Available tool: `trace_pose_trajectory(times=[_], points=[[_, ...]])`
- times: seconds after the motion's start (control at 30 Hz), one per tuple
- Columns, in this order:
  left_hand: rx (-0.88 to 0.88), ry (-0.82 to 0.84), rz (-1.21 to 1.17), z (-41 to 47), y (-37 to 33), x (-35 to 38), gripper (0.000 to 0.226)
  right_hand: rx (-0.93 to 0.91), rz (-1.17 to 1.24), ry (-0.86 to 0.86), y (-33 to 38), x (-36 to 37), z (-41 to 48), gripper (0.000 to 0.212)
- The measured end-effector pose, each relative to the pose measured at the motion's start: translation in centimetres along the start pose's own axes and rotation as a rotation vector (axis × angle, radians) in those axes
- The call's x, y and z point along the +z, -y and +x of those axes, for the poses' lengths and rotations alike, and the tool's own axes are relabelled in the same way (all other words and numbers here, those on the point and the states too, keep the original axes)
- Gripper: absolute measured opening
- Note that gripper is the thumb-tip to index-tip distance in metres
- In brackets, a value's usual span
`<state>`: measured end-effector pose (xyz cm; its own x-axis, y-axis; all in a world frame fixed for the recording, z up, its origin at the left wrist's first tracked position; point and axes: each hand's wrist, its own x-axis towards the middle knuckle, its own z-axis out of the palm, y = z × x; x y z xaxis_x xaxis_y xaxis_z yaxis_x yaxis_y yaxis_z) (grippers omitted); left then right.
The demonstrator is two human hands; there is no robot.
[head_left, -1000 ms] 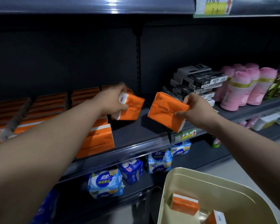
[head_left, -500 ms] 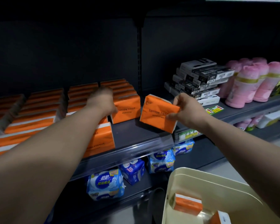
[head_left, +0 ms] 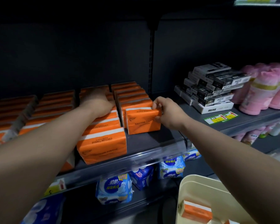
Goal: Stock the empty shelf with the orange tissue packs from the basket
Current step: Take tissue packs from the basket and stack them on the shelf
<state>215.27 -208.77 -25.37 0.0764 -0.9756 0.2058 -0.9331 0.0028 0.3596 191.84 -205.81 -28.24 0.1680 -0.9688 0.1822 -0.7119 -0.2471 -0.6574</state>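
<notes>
Your right hand [head_left: 166,113] pinches one orange tissue pack [head_left: 141,125] at its upper right corner, fingers clamped on the soft wrapper. The pack stands on the shelf [head_left: 153,140], at the near end of the rightmost row. Four rows of packs [head_left: 55,104] can be counted, the leftmost blurred. Your left hand [head_left: 98,104] lies on the third row; whether its fingers grip, I cannot tell. Bare shelf runs near and right of the pack, up to the clear front rail [head_left: 152,156]. One boxy spare pack [head_left: 196,210] shows in the cream plastic basket [head_left: 199,189].

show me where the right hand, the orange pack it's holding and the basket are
right hand [head_left: 168,112]: head view, back of the hand.
orange tissue pack [head_left: 140,124]: head view, printed front face.
basket [head_left: 217,195]: head view, bare cream inner wall.
</notes>
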Motion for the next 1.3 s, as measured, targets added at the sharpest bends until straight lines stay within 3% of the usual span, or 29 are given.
trace_pose_trajectory(times=[0.33,0.5,0.67,0.8,0.93,1.3], points=[[-0.081,0.059,-0.004,-0.3,0.3,0.6,0.03,0.076,0.279,-0.092,-1.0,1.5,1.4,0.034],[-0.096,0.044,0.008,0.4,0.6,0.6,0.028,0.142,0.292,-0.1,0.3,0.9,3.8,0.044],[-0.098,0.044,0.003,1.1,1.4,0.8,0.026,0.162,0.21,0.011,1.7,1.5,6.6,0.026],[-0.093,0.033,-0.014,1.4,1.8,0.9,0.02,0.189,0.135,0.062,2.0,2.3,7.9,0.032],[-0.074,0.045,-0.004,1.3,2.0,0.7,0.03,0.18,0.141,0.069,1.9,2.4,8.2,0.032],[0.076,-0.033,0.0,-3.0,-1.5,0.0,0.037,-0.042,-0.2,-0.066,1.4,-1.2,1.7,0.042]])
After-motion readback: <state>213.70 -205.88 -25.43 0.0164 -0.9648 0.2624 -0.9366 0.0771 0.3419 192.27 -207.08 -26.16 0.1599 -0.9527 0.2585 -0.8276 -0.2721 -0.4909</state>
